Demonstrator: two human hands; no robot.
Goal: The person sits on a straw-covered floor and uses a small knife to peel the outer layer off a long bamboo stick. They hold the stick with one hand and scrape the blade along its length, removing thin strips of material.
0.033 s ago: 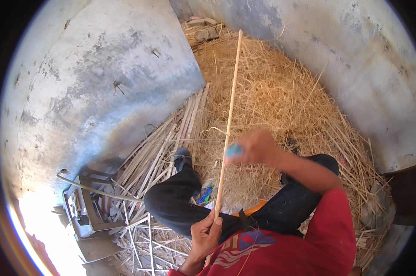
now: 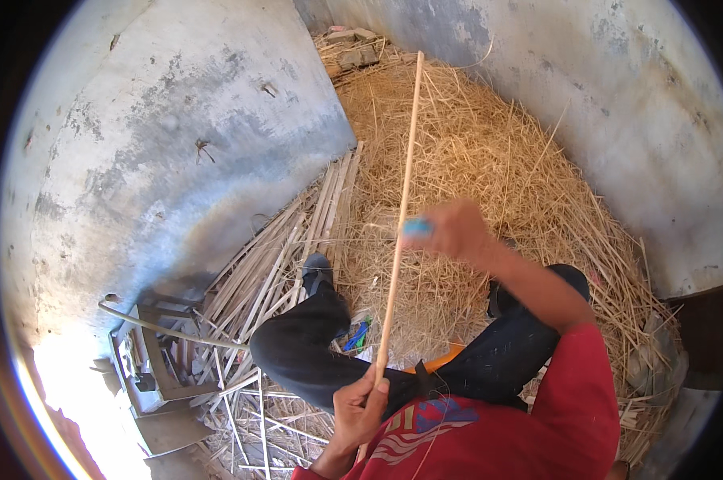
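My left hand (image 2: 360, 408) is closed around the lower end of a long, pale bamboo stick (image 2: 410, 152). The stick slants up and away from my lap, its far end above the heap of shavings. Beside the stick's middle, my right hand (image 2: 459, 230) is curled in a fist and smeared by motion. A small blue thing (image 2: 417, 229) shows at its fingers, against the stick; blur hides what kind it is. Under my forearms lie my crossed legs in dark trousers (image 2: 313, 340).
A big heap of straw-coloured shavings (image 2: 473, 144) fills the floor ahead, up to the plastered walls (image 2: 201, 120). Split strips (image 2: 329, 200) lie bundled left of it. A wooden frame (image 2: 157, 360) stands at the left. Something orange (image 2: 445, 358) lies by my right thigh.
My right hand and the blue thing have moved up along the stick. A thin curl that stood off the stick's left side no longer shows there. My left hand keeps its hold.
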